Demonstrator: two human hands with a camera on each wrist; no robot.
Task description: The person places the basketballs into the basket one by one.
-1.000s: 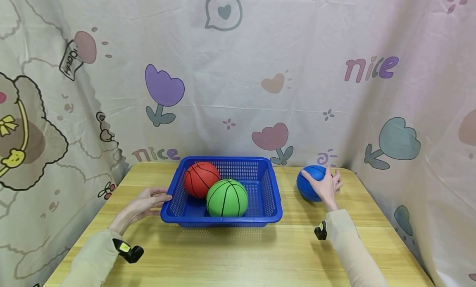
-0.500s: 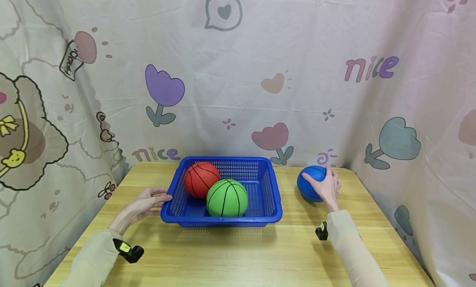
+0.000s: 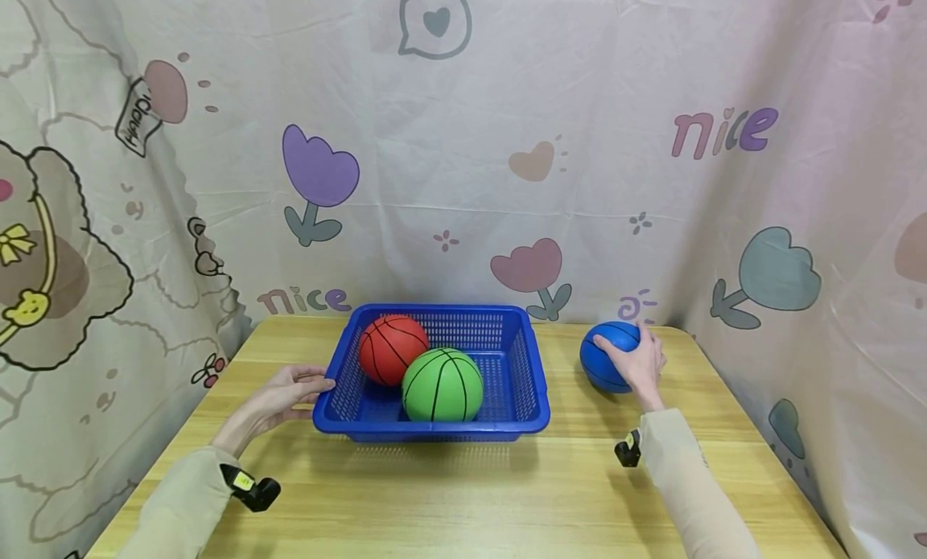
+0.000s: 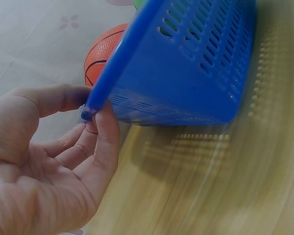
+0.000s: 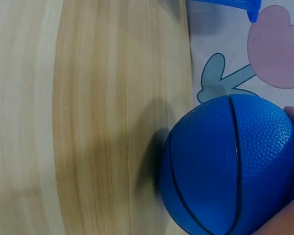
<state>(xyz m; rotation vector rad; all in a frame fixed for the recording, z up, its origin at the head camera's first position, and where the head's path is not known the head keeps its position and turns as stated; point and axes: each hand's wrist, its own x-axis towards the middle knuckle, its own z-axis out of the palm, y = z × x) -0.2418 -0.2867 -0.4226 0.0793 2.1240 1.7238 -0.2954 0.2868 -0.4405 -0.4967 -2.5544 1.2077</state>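
Observation:
My left hand pinches the left rim of a blue plastic basket, thumb on top and fingers below, as the left wrist view shows up close. Inside the basket lie a red toy basketball at the back left and a green toy basketball in front of it. To the right of the basket, my right hand grips a blue toy basketball from its upper right side, thumb and fingers spread round it. In the right wrist view, the blue ball sits close over the wood, its shadow beside it.
The wooden table carries the basket and the blue ball near its back edge. Behind and along both sides hangs a patterned cloth. Small black cameras sit on both sleeves.
The right hand and the blue ball have shifted very slightly to the right. The left hand, the basket and the two balls in it stay where they were.

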